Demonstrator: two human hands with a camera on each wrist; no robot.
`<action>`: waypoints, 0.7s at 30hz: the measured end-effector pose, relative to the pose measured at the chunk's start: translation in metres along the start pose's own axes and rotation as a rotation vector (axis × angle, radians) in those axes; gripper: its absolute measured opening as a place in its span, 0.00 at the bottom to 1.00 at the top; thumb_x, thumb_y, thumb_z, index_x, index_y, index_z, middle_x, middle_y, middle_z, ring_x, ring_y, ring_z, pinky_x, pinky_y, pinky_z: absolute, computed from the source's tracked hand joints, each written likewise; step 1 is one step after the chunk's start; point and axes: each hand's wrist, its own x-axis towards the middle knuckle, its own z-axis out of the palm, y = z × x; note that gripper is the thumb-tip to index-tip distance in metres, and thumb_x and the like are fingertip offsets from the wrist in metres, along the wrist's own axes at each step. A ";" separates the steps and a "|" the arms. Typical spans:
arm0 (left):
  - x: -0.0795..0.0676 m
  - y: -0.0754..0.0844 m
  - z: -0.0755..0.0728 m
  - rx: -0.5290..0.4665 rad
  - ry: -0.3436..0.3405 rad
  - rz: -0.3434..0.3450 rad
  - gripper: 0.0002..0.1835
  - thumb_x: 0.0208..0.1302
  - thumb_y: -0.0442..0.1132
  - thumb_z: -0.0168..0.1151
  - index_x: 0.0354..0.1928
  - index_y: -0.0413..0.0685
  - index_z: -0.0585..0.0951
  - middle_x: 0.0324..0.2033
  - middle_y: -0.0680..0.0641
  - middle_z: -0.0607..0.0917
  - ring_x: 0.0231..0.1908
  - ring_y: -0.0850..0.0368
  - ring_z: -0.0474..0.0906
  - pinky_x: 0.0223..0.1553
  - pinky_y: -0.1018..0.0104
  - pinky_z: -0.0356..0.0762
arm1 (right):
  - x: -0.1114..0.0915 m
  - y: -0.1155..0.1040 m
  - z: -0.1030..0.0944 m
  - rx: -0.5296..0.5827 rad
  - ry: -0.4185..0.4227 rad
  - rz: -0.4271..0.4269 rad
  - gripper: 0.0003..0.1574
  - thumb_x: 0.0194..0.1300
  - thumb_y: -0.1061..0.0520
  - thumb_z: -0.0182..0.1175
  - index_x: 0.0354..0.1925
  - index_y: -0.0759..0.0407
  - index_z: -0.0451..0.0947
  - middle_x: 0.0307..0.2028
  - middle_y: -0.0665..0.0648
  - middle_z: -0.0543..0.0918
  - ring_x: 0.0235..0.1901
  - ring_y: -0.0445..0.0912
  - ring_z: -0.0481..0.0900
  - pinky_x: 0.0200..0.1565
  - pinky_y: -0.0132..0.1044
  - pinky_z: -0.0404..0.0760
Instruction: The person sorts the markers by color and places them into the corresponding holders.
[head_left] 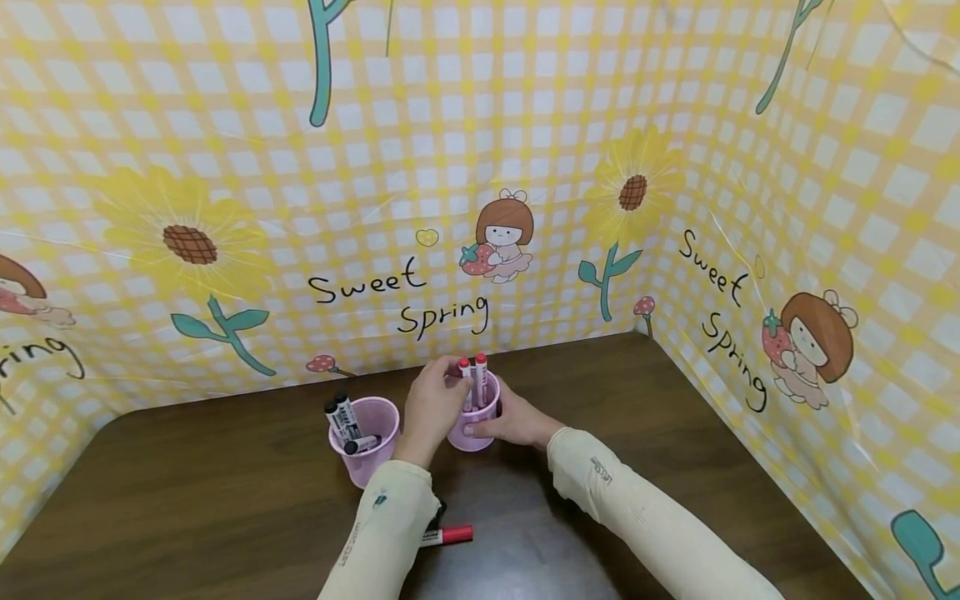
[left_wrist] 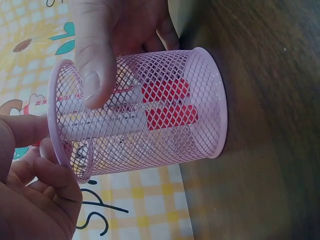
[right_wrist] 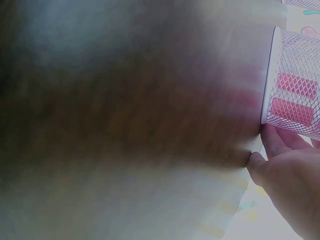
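A pink mesh pen cup [head_left: 472, 440] stands on the dark table, with two red markers [head_left: 482, 377] upright inside it. My right hand [head_left: 521, 418] grips this cup from the right side, its thumb across the front of the mesh. At the rim, my left hand [head_left: 433, 408] pinches one of the red markers by its upper part. Through the mesh in the left wrist view, the markers' red ends [left_wrist: 172, 117] show near the cup's bottom. In the right wrist view, fingers of the right hand [right_wrist: 295, 172] lie beside the cup's base.
To the left, a second pink mesh cup [head_left: 362, 473] holds several black markers [head_left: 343, 418]. Nearer me, a red-capped marker [head_left: 456, 534] lies on the table, partly hidden by my left sleeve, with a dark object beside it. A checked cloth [head_left: 360, 200] rises behind the table.
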 end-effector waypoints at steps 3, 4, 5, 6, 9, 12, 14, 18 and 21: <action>0.000 0.000 -0.001 0.007 -0.001 -0.003 0.12 0.58 0.42 0.65 0.45 0.52 0.81 0.41 0.49 0.80 0.42 0.52 0.78 0.45 0.54 0.72 | 0.000 0.000 0.000 0.001 0.005 0.002 0.57 0.50 0.56 0.73 0.69 0.48 0.50 0.57 0.51 0.70 0.54 0.43 0.70 0.58 0.40 0.65; 0.001 0.000 -0.001 0.011 0.000 -0.002 0.12 0.58 0.42 0.65 0.45 0.52 0.81 0.40 0.50 0.80 0.41 0.52 0.78 0.45 0.54 0.72 | 0.000 0.000 0.001 0.002 0.005 0.004 0.57 0.50 0.56 0.73 0.69 0.48 0.50 0.57 0.51 0.71 0.54 0.43 0.70 0.58 0.40 0.65; 0.001 0.000 -0.001 0.013 -0.002 -0.004 0.12 0.58 0.42 0.65 0.45 0.52 0.81 0.40 0.50 0.80 0.41 0.52 0.78 0.45 0.54 0.72 | 0.000 0.000 0.001 0.006 0.003 0.004 0.57 0.50 0.56 0.73 0.69 0.48 0.50 0.57 0.51 0.71 0.54 0.43 0.71 0.57 0.40 0.66; 0.001 -0.001 -0.001 0.016 -0.004 -0.005 0.12 0.58 0.43 0.65 0.45 0.52 0.81 0.40 0.50 0.80 0.41 0.52 0.78 0.45 0.54 0.72 | 0.000 0.000 0.001 0.009 0.002 0.003 0.57 0.50 0.57 0.73 0.69 0.49 0.49 0.57 0.51 0.71 0.54 0.44 0.71 0.57 0.41 0.66; 0.002 -0.001 -0.001 0.028 -0.012 -0.012 0.13 0.59 0.43 0.64 0.46 0.52 0.81 0.40 0.51 0.80 0.42 0.53 0.77 0.45 0.54 0.72 | -0.001 -0.001 0.001 0.010 -0.001 0.006 0.57 0.51 0.57 0.73 0.70 0.50 0.49 0.57 0.52 0.70 0.54 0.46 0.71 0.58 0.42 0.65; 0.003 -0.002 0.000 0.034 -0.021 -0.023 0.14 0.59 0.44 0.64 0.47 0.52 0.81 0.41 0.51 0.80 0.41 0.53 0.77 0.45 0.55 0.72 | -0.003 -0.007 0.000 0.023 -0.011 0.002 0.57 0.51 0.59 0.72 0.70 0.53 0.48 0.57 0.54 0.70 0.55 0.49 0.70 0.58 0.45 0.65; 0.003 -0.002 0.000 0.037 -0.024 -0.031 0.14 0.59 0.44 0.64 0.47 0.52 0.80 0.41 0.52 0.80 0.41 0.54 0.77 0.45 0.56 0.72 | -0.006 -0.014 -0.001 0.034 -0.021 -0.002 0.57 0.51 0.60 0.72 0.70 0.55 0.48 0.57 0.55 0.70 0.56 0.50 0.70 0.58 0.45 0.65; 0.003 -0.002 -0.001 0.032 -0.031 -0.039 0.14 0.59 0.45 0.64 0.47 0.52 0.80 0.42 0.50 0.80 0.42 0.53 0.77 0.46 0.54 0.72 | -0.011 -0.028 -0.002 0.048 -0.037 -0.018 0.55 0.52 0.62 0.71 0.69 0.58 0.49 0.57 0.57 0.70 0.56 0.53 0.70 0.58 0.45 0.65; 0.003 -0.002 -0.002 0.031 -0.033 -0.039 0.15 0.59 0.45 0.64 0.48 0.52 0.80 0.43 0.49 0.80 0.43 0.52 0.77 0.46 0.54 0.72 | -0.012 -0.031 -0.002 0.041 -0.037 -0.016 0.54 0.52 0.62 0.71 0.69 0.58 0.49 0.57 0.57 0.71 0.56 0.53 0.70 0.58 0.44 0.65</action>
